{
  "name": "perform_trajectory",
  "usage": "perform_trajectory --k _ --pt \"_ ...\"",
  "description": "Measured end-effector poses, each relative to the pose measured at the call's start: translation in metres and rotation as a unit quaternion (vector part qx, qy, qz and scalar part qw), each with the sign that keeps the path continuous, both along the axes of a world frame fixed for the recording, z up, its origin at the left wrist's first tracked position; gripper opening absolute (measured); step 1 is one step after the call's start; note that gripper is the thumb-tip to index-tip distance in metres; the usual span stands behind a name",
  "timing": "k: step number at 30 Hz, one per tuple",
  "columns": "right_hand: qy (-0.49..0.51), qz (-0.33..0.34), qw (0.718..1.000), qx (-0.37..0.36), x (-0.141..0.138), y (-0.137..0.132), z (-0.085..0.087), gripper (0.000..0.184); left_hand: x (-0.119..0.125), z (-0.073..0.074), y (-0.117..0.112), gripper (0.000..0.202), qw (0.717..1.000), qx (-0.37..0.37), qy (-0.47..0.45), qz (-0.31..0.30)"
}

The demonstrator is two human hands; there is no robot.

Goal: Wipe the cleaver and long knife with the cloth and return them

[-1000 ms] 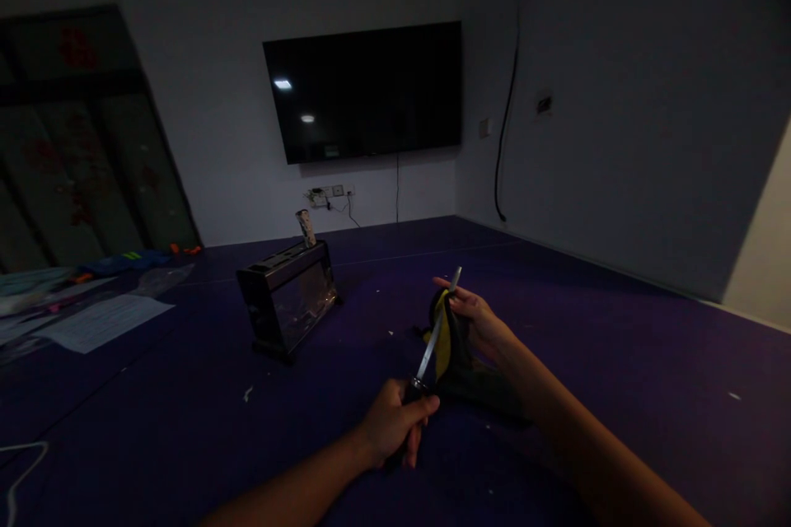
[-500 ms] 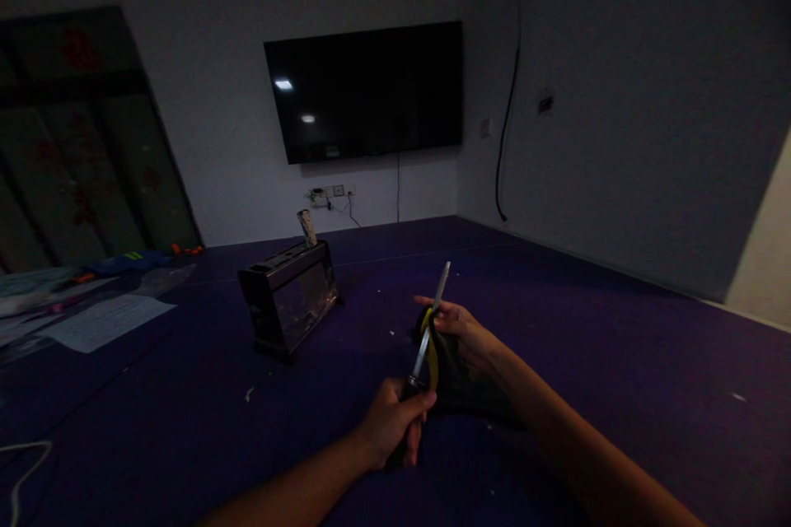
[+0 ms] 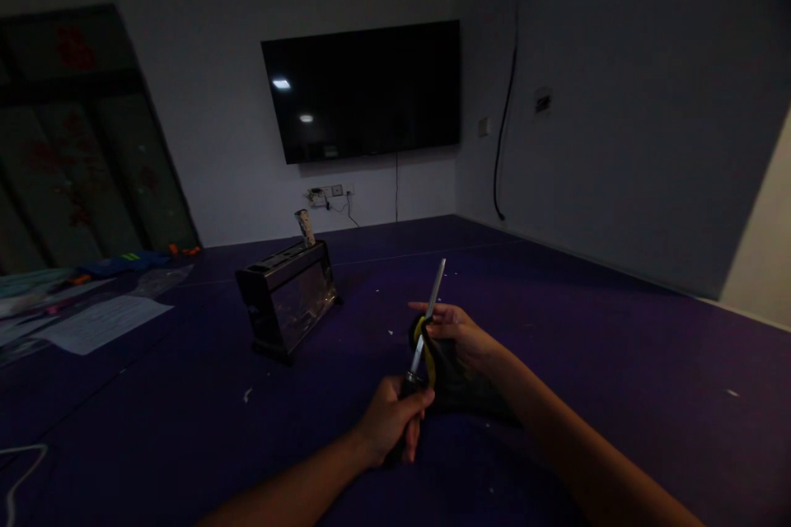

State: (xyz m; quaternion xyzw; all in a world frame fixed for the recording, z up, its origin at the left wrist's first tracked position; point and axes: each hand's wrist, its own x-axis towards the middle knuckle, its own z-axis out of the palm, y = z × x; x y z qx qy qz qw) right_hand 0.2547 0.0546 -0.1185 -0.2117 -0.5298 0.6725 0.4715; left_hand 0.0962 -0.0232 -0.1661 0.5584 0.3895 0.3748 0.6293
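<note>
My left hand (image 3: 395,420) is wrapped round the dark handle of a slim, silvery knife (image 3: 417,354), its blade pointing up and away from me. My right hand (image 3: 461,333) pinches a dark cloth (image 3: 461,383) with a yellow edge, pressed against the middle of the blade. One right finger stretches out past the blade, and the tip sticks out above that hand. The rest of the cloth hangs under my right forearm, partly hidden. Ahead to the left, a black knife block (image 3: 287,296) with a clear side stands upright, a speckled handle (image 3: 304,226) rising from its top.
White sheets of paper (image 3: 108,321) and crumpled plastic (image 3: 161,280) lie at the left on the purple floor (image 3: 346,445). A white cable (image 3: 25,469) curls at the lower left. Small white scraps are scattered about. A television (image 3: 364,90) hangs on the far wall.
My right hand and the cloth have shifted slightly down and to the left along the blade. The left hand keeps its hold on the handle, almost unmoved.
</note>
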Motion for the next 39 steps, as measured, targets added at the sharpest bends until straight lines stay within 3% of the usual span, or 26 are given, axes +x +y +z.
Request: perform_trajectory --k 13,21,30,39 --pt "0.067 -0.098 0.993 -0.005 0.029 0.004 0.016 0.051 0.000 -0.003 0.003 0.043 0.998 0.021 0.043 -0.050" --pt "0.112 -0.166 0.980 -0.013 0.039 0.009 0.017 0.046 -0.001 -0.002 0.004 0.042 0.996 0.019 0.056 -0.064" --pt "0.104 -0.127 0.986 0.001 0.038 0.012 0.012 0.045 -0.001 -0.001 0.002 0.044 0.997 0.001 0.056 -0.055" --pt "0.089 -0.103 0.990 -0.023 0.021 0.006 0.010 0.040 0.000 -0.002 0.000 0.044 0.999 -0.002 0.020 -0.032"
